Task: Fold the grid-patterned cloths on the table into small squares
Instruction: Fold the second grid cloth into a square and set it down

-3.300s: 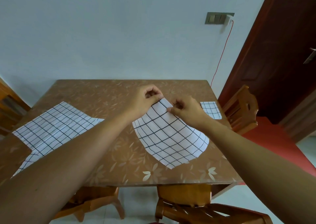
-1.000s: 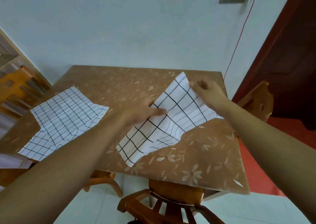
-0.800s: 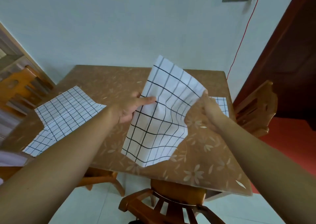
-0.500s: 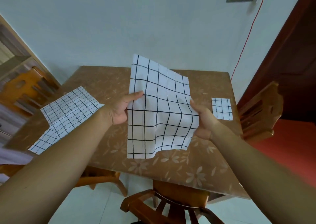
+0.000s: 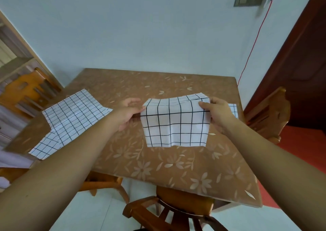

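Centre-right of frame, over the table (image 5: 158, 169): cloth (image 5: 176, 124) hangs, long axis left-to-right, between left hand (image 5: 129, 114) and right hand (image 5: 218, 114), each pinching an upper corner, equally near.

Single head-worn wide-angle view, forward and down, close over table (image 5: 176, 174) and hands' forearms

Cloths set out across the table (image 5: 158, 169).
The middle cloth (image 5: 176, 123) is held between the left hand (image 5: 128, 112) and the right hand (image 5: 218, 114); a spread cloth (image 5: 74, 114) is laid at the table's left, a folded cloth (image 5: 233, 109) at the right, behind that hand.
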Tool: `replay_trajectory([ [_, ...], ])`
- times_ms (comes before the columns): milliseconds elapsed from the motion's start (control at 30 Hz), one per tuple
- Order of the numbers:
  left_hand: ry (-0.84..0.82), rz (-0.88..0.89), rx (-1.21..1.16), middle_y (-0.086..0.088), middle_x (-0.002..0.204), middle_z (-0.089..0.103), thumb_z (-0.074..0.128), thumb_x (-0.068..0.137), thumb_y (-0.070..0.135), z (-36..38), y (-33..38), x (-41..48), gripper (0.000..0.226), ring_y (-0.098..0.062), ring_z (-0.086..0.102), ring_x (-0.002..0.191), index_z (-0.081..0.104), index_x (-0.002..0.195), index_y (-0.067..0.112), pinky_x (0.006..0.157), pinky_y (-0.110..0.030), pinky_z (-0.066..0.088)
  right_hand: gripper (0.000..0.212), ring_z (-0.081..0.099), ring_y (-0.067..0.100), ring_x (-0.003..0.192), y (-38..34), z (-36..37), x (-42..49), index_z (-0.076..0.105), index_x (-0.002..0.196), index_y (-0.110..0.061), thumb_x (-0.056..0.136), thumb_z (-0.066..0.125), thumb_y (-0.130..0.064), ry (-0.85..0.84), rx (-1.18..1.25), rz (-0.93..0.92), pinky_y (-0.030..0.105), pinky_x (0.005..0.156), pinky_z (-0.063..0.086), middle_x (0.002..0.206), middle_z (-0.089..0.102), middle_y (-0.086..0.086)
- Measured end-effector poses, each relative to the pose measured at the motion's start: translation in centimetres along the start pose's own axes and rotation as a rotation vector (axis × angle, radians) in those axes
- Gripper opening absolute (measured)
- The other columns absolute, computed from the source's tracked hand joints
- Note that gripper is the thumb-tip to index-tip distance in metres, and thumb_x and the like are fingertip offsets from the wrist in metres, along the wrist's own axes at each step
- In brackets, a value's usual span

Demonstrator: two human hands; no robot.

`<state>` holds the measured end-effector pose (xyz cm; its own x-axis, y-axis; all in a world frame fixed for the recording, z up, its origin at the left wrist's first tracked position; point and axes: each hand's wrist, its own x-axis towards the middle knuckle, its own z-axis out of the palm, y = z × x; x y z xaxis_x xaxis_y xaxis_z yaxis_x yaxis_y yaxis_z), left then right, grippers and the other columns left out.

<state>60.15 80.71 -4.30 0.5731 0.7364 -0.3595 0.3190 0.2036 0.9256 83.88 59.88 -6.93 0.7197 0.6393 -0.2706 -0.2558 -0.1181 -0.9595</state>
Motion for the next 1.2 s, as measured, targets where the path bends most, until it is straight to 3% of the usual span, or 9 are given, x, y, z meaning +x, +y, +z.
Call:
replay_trajectory([
  [167,-0.007,0.065,0.036,-0.011,0.116,0.072,0.077,0.088,0.012,0.5,0.3,-0.1,0.038,-0.027,0.074,0.098,0.067,0.124,0.018,0.082,-0.04,0.063,0.006,0.074,0.024,0.077,-0.2,0.2,-0.2,0.069,0.087,-0.009,0.091,0.073,-0.008,0.01,0.012,-0.011,0.033,0.064,0.059,0.09,0.076,0.012],
  [300,-0.032,0.076,0.04,-0.014,0.112,0.07,0.079,0.084,0.003,1.1,0.3,-0.5,0.04,-0.018,0.076,0.077,0.068,0.122,0.013,0.064,-0.025,0.059,0.005,0.074,0.028,0.081,-0.4,0.4,-0.2,0.069,0.093,-0.004,0.09,0.073,-0.005,-0.01,0.027,0.03,0.038,0.071,0.06,0.094,0.076,0.015],
  [500,-0.013,0.071,0.039,-0.008,0.108,0.074,0.077,0.087,0.005,0.7,0.4,-0.5,0.03,-0.017,0.075,0.081,0.072,0.114,0.016,0.069,-0.029,0.062,0.019,0.073,0.016,0.062,-0.7,-0.2,-0.3,0.059,0.08,-0.009,0.088,0.073,0.0,-0.013,0.095,0.076,0.028,0.056,0.058,0.078,0.074,0.008],
  [667,-0.074,0.019,-0.046,-0.008,0.103,0.076,0.071,0.092,0.008,0.5,0.5,-0.4,0.024,-0.021,0.073,0.087,0.073,0.116,0.015,0.075,-0.034,0.058,0.011,0.077,0.023,0.085,-1.0,-0.1,-0.5,0.069,0.103,-0.006,0.093,0.07,-0.011,-0.103,0.168,0.161,0.034,0.067,0.06,0.097,0.078,0.011],
  [833,-0.055,0.022,-0.056,-0.006,0.1,0.075,0.073,0.09,0.008,0.7,0.2,-0.6,0.025,-0.017,0.072,0.083,0.072,0.115,0.013,0.065,-0.026,0.058,0.006,0.073,0.023,0.083,-0.9,0.2,-0.5,0.067,0.1,-0.009,0.094,0.069,-0.011,-0.074,0.103,0.165,0.039,0.076,0.06,0.091,0.076,0.007],
  [933,-0.026,0.042,-0.087,-0.005,0.098,0.075,0.071,0.091,0.005,0.8,0.1,-0.5,0.024,-0.018,0.071,0.084,0.072,0.114,0.01,0.066,-0.027,0.057,0.017,0.073,0.025,0.087,-1.0,0.2,-0.6,0.068,0.106,-0.009,0.091,0.074,-0.013,-0.077,0.077,0.164,0.043,0.082,0.06,0.092,0.077,0.007],
  [1067,-0.054,0.046,-0.083,-0.006,0.097,0.075,0.067,0.094,0.003,0.5,0.0,-0.5,0.019,-0.021,0.072,0.084,0.073,0.109,0.012,0.067,-0.029,0.057,0.019,0.072,0.022,0.079,-1.1,0.3,-0.7,0.069,0.106,-0.011,0.089,0.075,-0.015,-0.079,0.066,0.16,0.038,0.074,0.059,0.089,0.076,0.006],
  [1133,-0.071,0.058,-0.079,-0.008,0.098,0.076,0.062,0.097,0.002,0.2,-0.1,-0.4,0.02,-0.021,0.072,0.085,0.074,0.109,0.013,0.069,-0.03,0.057,0.007,0.071,0.021,0.074,-1.2,0.5,-0.7,0.069,0.094,-0.011,0.09,0.073,-0.014,-0.062,0.058,0.143,0.035,0.067,0.059,0.084,0.075,0.006],
  [1200,-0.079,0.07,-0.074,-0.008,0.099,0.077,0.057,0.1,0.003,0.1,-0.2,-0.5,0.023,-0.02,0.074,0.084,0.075,0.111,0.013,0.069,-0.031,0.057,0.012,0.07,0.021,0.073,-1.1,0.6,-0.6,0.062,0.085,-0.013,0.091,0.073,-0.013,-0.019,0.04,0.099,0.032,0.061,0.058,0.084,0.073,0.005],
])
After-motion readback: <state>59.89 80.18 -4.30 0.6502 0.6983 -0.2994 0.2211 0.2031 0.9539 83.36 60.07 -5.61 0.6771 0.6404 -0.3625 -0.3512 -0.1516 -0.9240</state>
